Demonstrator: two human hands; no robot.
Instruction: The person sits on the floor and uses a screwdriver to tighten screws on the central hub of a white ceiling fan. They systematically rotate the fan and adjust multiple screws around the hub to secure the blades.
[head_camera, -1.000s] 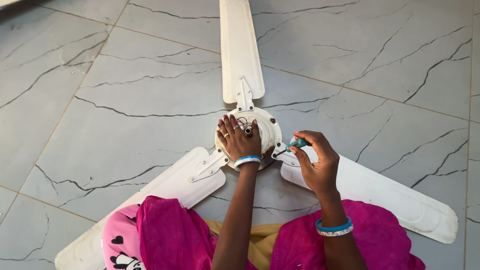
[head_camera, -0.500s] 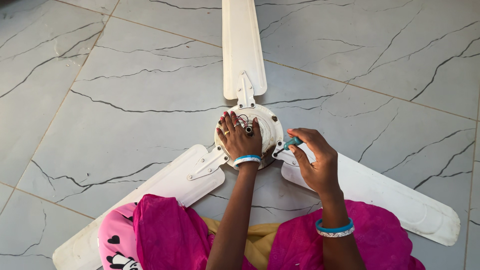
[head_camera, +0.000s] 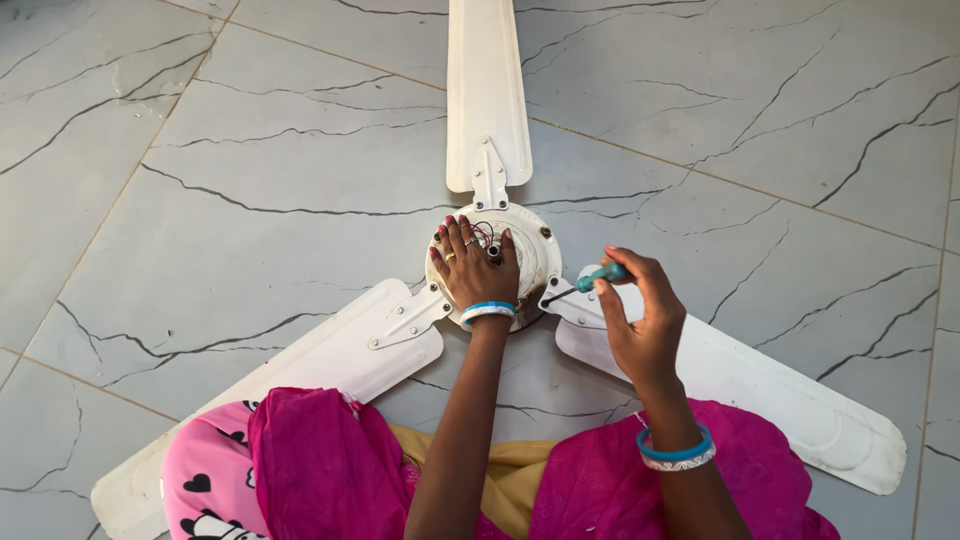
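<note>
A white three-bladed ceiling fan (head_camera: 487, 90) lies flat on the tiled floor. My left hand (head_camera: 474, 265) rests palm-down on its round motor hub (head_camera: 530, 252), fingers spread over the wires at the centre. My right hand (head_camera: 640, 318) grips a screwdriver with a teal handle (head_camera: 602, 274). Its dark tip points left at the bracket where the right blade (head_camera: 760, 395) joins the hub.
Grey marble-patterned floor tiles (head_camera: 250, 150) surround the fan. My lap, in pink cloth (head_camera: 330, 470) with a yellow fold, lies at the bottom edge. A pink printed cloth with dark hearts (head_camera: 200, 490) lies over the left blade's end (head_camera: 130, 495).
Both hands hold nearly the same spots. The right hand with the screwdriver has shifted only slightly at the right bracket, and the view has drifted a little.
</note>
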